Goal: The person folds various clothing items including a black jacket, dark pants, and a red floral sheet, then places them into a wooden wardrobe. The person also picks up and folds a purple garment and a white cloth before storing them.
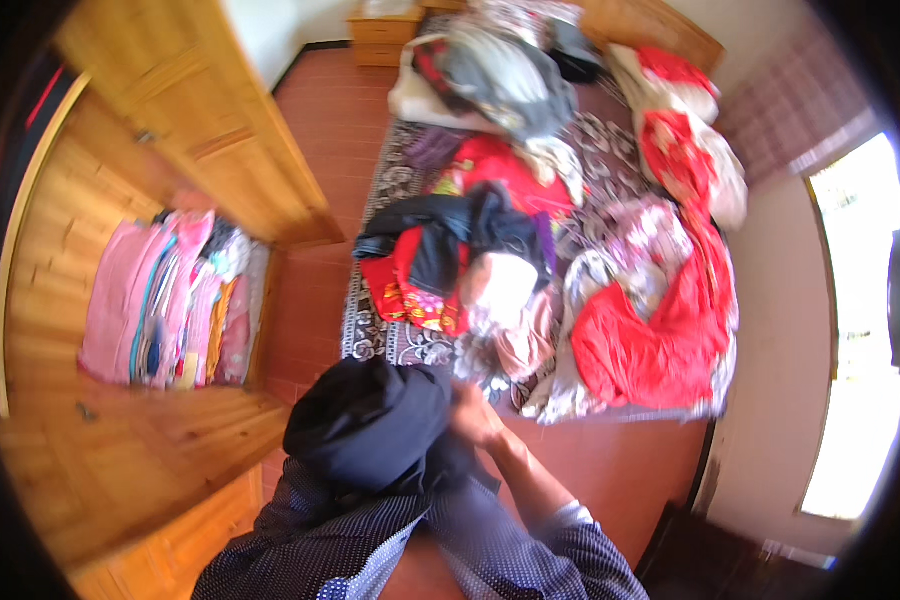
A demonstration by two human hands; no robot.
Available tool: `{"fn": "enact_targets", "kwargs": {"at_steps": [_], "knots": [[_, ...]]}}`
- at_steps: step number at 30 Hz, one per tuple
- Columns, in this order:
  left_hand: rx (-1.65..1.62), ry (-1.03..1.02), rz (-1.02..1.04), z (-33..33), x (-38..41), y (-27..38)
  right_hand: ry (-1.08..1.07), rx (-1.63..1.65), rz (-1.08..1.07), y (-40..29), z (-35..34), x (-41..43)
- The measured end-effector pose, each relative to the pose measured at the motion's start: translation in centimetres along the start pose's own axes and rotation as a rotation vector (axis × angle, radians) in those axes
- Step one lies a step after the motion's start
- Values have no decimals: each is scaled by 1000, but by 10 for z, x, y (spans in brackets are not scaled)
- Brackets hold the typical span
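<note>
A bunched black cloth (pixel 371 424) hangs in front of my chest. My right hand (pixel 475 415) holds its right edge, with the fingers partly blurred and turned away from me. My left hand is out of view, and the black cloth covers the space around my left sleeve. Just beyond lies the near edge of a bed with a dark floral cover (pixel 420 346). On it rest a dark garment heap (pixel 450 232), a red patterned cloth (pixel 431 304), a pale pink cloth (pixel 526 341) and a large red cloth (pixel 645 360).
To my left a wooden wardrobe stands with its door (pixel 217 112) swung out and stacked folded clothes (pixel 150 300) inside. A grey-white bundle (pixel 506 79) lies at the bed's far end. Reddish floor (pixel 307 150) runs between wardrobe and bed. A bright window (pixel 855 337) is at right.
</note>
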State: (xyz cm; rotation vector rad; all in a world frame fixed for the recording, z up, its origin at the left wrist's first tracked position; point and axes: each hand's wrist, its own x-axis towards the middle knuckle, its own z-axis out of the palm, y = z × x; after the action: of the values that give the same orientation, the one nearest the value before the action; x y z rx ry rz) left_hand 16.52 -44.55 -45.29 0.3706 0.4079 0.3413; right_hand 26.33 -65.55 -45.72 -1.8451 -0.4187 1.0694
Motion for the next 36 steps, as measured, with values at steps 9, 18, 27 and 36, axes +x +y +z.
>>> {"fn": "enact_targets", "kwargs": {"at_steps": [9, 18, 27, 36], "knots": [[-69, -72, -1, 22, -21, -31, -189, 4, -535, -44, -6, -23], [-133, -17, 127, 11, -86, -40, -695, 229, -162, -6, -4, 0], [-216, 56, 188, -11, -148, -38, -738, 311, -13, 2, 36, -2], [-392, 150, 178, -65, -217, -10, -585, 677, 104, 12, 88, -1]]}}
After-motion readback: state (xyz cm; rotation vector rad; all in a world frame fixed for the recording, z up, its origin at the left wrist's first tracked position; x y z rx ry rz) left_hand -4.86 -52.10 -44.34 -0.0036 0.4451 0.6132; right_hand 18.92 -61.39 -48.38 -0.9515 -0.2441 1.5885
